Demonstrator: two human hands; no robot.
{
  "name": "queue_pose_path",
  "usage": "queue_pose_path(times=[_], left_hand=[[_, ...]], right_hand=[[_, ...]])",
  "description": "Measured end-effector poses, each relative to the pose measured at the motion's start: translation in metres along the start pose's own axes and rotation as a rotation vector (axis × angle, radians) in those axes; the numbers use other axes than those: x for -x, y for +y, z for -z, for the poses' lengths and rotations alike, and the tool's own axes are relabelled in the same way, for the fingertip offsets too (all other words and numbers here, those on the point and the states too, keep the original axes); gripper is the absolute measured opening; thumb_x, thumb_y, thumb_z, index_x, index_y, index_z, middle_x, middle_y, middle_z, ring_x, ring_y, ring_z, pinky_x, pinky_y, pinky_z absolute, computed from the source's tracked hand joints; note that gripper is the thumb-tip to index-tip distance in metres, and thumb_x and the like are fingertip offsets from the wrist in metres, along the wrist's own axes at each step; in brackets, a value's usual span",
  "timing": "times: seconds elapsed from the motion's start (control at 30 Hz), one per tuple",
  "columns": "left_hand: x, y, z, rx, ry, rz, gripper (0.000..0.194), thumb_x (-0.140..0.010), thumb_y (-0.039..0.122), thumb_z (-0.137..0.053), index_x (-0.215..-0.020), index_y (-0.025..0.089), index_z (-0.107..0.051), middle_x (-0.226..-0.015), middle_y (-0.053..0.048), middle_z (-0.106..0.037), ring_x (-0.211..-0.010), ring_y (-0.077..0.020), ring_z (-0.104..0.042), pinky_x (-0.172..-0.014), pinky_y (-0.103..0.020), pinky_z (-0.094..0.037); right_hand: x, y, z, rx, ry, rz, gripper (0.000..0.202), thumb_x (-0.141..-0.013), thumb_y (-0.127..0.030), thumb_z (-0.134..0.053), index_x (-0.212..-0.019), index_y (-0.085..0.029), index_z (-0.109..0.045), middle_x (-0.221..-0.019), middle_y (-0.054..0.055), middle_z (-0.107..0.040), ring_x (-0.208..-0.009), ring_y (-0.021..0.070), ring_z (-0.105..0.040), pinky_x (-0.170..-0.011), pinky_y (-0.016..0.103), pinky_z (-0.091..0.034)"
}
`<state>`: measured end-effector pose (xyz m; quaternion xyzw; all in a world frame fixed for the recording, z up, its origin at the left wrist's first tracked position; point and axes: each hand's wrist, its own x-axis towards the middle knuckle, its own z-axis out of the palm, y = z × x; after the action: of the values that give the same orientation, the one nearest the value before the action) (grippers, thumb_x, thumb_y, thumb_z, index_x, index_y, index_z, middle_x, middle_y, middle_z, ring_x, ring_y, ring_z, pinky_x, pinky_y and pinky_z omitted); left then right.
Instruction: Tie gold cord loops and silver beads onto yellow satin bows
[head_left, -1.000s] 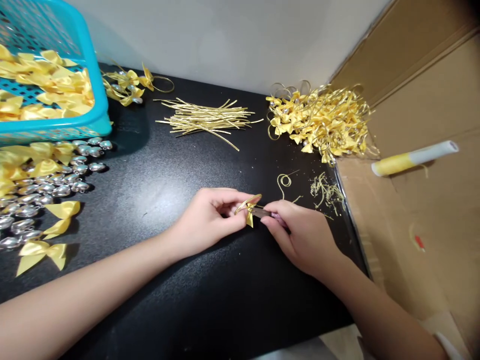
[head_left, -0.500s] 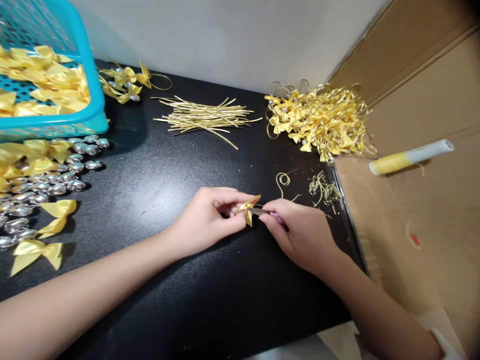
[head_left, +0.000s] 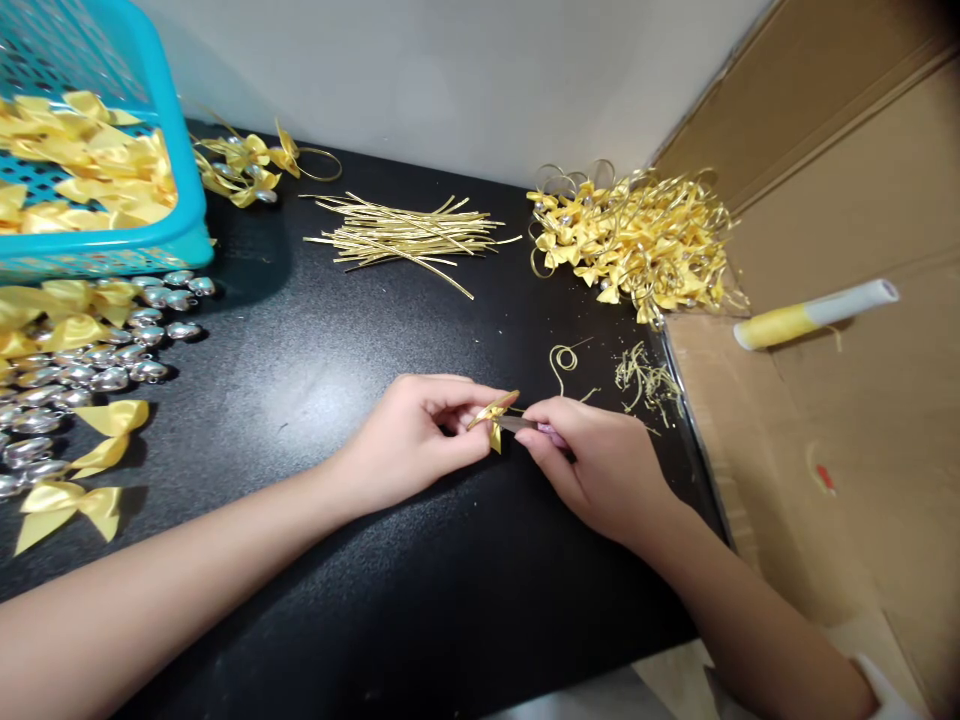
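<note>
Near the middle of the black table, my left hand (head_left: 416, 435) pinches a yellow ribbon bow (head_left: 496, 434) with a loop of gold cord between thumb and fingers. My right hand (head_left: 600, 460) is closed round small scissors (head_left: 551, 432), whose pinkish-purple handle is mostly hidden by the palm. The grey blades point left and meet the bow at its cord. Whether the blades are apart or together I cannot tell. A curled thin gold thread (head_left: 562, 358) lies just beyond my right hand, and thread scraps (head_left: 646, 380) are heaped to its right.
A turquoise basket (head_left: 193, 215) of yellow bows stands at the left. Silver beads (head_left: 109, 378) and loose bows (head_left: 67, 508) lie before it. Gold cord lengths (head_left: 412, 235) are at the back, a pile of looped bows (head_left: 637, 240) at the right. Cardboard (head_left: 847, 420) borders the table.
Both hands stay almost in place, with the scissors still against the bow. The whole view has shifted very slightly.
</note>
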<state>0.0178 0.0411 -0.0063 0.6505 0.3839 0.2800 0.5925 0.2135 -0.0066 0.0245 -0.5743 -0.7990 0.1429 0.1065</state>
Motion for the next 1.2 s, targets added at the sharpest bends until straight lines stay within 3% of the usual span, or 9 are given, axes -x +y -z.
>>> queue_pose_path(times=[0.37,0.5,0.6,0.77,1.2], left_hand=[[0.000,0.001,0.000,0.033,-0.018,0.026,0.029,-0.079,0.025,-0.066,-0.104,0.013,-0.076,-0.071,-0.002,-0.062,-0.064,-0.0117,-0.053,-0.057,-0.022,-0.044],[-0.001,0.003,0.003,0.192,-0.058,0.082,0.027,-0.081,0.025,-0.064,-0.105,0.013,-0.070,-0.075,-0.002,-0.063,-0.064,-0.0108,-0.054,-0.059,-0.022,-0.045],[-0.003,0.003,0.006,0.293,-0.074,0.043,0.019,-0.081,0.020,-0.064,-0.100,0.017,-0.061,-0.077,0.001,-0.061,-0.063,-0.0094,-0.053,-0.058,-0.020,-0.046],[-0.001,0.001,0.006,0.299,-0.138,-0.029,0.011,-0.087,0.018,-0.058,-0.091,0.019,-0.047,-0.076,0.003,-0.053,-0.065,-0.0084,-0.050,-0.058,-0.019,-0.044],[0.001,-0.004,0.004,0.126,-0.182,-0.134,0.003,-0.097,0.017,-0.043,-0.096,0.020,-0.044,-0.079,0.003,-0.050,-0.068,-0.0082,-0.045,-0.063,-0.021,-0.040]], right_hand=[[0.002,0.001,0.004,-0.082,0.059,-0.028,0.028,-0.096,-0.036,-0.046,-0.089,-0.019,-0.066,-0.074,0.000,-0.068,-0.063,0.0119,-0.059,-0.058,0.024,-0.035],[0.003,0.009,0.005,-0.359,0.180,-0.109,0.022,-0.090,-0.040,-0.055,-0.090,-0.019,-0.061,-0.058,-0.005,-0.049,-0.050,0.0081,-0.043,-0.052,0.022,-0.033],[0.000,0.011,0.000,-0.622,0.234,-0.220,0.022,-0.081,-0.038,-0.066,-0.090,-0.019,-0.060,-0.055,-0.009,-0.034,-0.049,0.0067,-0.034,-0.050,0.021,-0.031],[-0.007,0.002,-0.009,-0.899,0.172,-0.343,0.021,-0.076,-0.034,-0.068,-0.091,-0.018,-0.067,-0.054,-0.010,-0.028,-0.048,0.0054,-0.027,-0.046,0.020,-0.028],[-0.007,-0.007,-0.022,-0.769,0.240,-0.300,0.008,-0.076,-0.023,-0.068,-0.077,-0.016,-0.070,-0.047,-0.011,-0.027,-0.045,0.0044,-0.026,-0.046,0.021,-0.026]])
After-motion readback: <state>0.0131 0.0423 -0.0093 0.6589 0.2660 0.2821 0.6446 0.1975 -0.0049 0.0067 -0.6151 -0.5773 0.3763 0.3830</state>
